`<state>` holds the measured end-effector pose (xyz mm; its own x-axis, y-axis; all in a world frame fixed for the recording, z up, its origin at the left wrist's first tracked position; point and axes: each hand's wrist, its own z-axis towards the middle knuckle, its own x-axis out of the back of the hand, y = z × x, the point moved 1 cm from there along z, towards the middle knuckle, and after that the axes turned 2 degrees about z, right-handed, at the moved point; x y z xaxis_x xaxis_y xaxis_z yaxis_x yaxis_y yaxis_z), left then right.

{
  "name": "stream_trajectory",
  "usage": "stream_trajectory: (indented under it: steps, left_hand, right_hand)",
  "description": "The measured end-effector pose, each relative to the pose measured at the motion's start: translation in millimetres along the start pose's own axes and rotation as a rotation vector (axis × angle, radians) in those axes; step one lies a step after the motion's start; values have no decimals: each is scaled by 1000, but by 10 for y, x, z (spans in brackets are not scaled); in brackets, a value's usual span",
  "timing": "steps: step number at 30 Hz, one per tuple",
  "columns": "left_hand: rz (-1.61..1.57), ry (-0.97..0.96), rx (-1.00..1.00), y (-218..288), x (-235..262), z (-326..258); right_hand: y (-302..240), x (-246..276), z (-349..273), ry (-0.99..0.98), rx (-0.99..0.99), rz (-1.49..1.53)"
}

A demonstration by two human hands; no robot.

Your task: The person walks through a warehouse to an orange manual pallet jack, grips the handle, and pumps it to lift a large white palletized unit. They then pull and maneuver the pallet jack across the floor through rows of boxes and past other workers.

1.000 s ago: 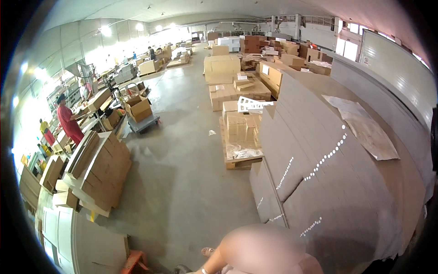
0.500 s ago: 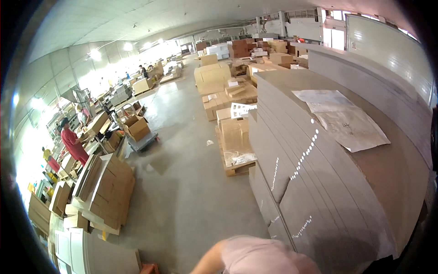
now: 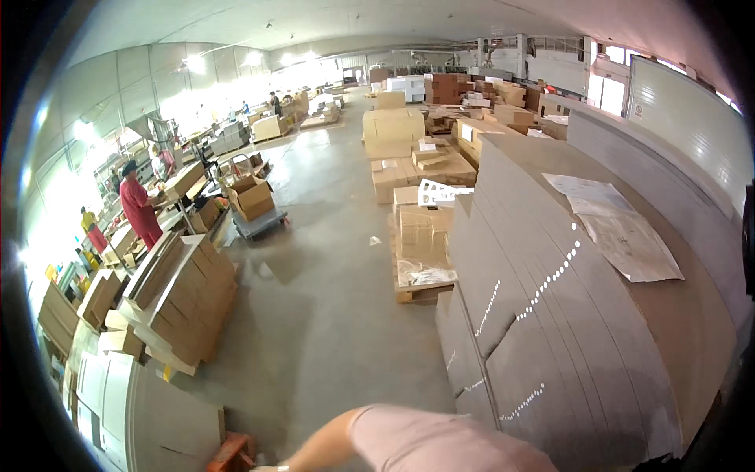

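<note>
Along the lower edge my left arm [image 3: 326, 442] reaches out to the left in a pale pink short sleeve [image 3: 440, 440]. A light band [image 3: 272, 469] shows near its wrist, and the hand itself is cut off by the picture's edge. Close to that wrist stands an orange-red metal part [image 3: 232, 452], perhaps of a hand truck; whether I touch it cannot be seen. My right hand is out of view. On the right rises a tall stack of grey boards [image 3: 543, 315] with rows of white dots on its side. Creased paper sheets [image 3: 621, 236] lie on top.
White and grey panels [image 3: 157, 417] stand at lower left, with stacked cartons [image 3: 185, 299] beyond. A trolley [image 3: 259, 224] carries an open box. A person in red [image 3: 138, 204] works at the left benches. A grey floor aisle [image 3: 314, 315] runs between the stacks; palletised cartons [image 3: 425, 236] line its right.
My view has tilted up and turned left, so the scene sits further right and lower. My left arm has stretched further left, and more of the orange-red part shows.
</note>
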<state>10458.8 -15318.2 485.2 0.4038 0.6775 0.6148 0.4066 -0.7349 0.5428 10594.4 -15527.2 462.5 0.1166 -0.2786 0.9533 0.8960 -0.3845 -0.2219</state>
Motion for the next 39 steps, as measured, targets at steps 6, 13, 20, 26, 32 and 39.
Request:
stream_trajectory:
  steps: [6, 13, 20, 26, 32, 39]
  left_hand:
    - [-143, -278, -106, -1154, -1553, 1101]
    - [47, -127, 34, 227, 467, 214]
    - [195, -14, -111, -1615, -1148, 807]
    - [-21, -257, -20, 245, -477, 143]
    - [352, 25, -742, -1524, 758, 1181]
    - [361, 195, -278, -311, -701, 574]
  right_hand:
    - [276, -1511, -1476, 137, -14, 105]
    - [284, 173, 423, -129, -102, 65]
    - [-162, -686, -948, 36, -8, 105]
    - [228, -690, -433, -168, 99, -38]
    - [353, -155, 786, -71, 18, 109]
    - [-110, -1314, -1402, 190, -25, -40]
